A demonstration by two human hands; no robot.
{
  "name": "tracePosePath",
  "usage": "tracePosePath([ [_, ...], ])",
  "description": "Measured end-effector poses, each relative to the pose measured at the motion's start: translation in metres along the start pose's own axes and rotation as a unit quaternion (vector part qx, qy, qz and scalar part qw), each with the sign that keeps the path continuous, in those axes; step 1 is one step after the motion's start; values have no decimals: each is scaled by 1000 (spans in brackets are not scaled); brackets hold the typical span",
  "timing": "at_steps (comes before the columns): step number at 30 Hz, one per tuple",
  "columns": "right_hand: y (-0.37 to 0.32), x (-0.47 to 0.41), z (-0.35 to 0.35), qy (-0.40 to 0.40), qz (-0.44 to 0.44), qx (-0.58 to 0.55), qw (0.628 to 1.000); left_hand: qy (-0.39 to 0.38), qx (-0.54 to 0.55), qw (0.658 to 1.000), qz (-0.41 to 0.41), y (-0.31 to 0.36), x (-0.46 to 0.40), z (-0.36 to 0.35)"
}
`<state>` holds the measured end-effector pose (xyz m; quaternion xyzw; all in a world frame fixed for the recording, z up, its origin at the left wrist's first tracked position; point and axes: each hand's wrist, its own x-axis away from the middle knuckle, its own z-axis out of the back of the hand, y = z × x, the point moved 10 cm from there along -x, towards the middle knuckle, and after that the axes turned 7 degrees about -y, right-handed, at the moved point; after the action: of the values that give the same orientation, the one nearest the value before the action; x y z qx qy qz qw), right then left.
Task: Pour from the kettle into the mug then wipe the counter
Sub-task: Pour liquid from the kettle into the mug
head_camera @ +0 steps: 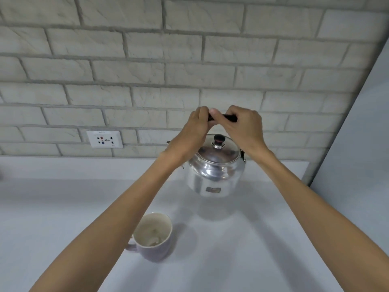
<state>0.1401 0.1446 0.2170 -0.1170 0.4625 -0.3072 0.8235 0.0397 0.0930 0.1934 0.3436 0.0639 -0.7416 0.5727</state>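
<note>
A shiny steel kettle [214,175] with a dark lid knob hangs just above the white counter [63,207], its shadow below it. Both hands grip the dark handle over the lid: my left hand [193,131] on the left end, my right hand [244,127] on the right end. The spout is hidden behind my left wrist. A pale lilac mug [153,237] stands on the counter in front of and left of the kettle, under my left forearm. Its cream inside holds something pale at the bottom, too blurred to name.
A white brick wall [147,70] backs the counter, with a power socket plate [104,139] low on the left. A plain white side panel [362,144] closes off the right. No cloth is in view.
</note>
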Motion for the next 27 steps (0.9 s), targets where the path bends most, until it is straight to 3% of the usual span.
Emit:
tracePosePath([
  [4,-28,-1,23,31,-20,19,999,39,128,989,68,6,6,31],
  [13,-60,31,31,37,-39,53,997,92,90,991,29,39,52,55],
  [23,-71,74,-13,-43,-1,117,992,-39,101,993,41,1,124,24],
  [27,-75,83,-30,-76,20,137,987,-33,131,985,106,-41,161,12],
])
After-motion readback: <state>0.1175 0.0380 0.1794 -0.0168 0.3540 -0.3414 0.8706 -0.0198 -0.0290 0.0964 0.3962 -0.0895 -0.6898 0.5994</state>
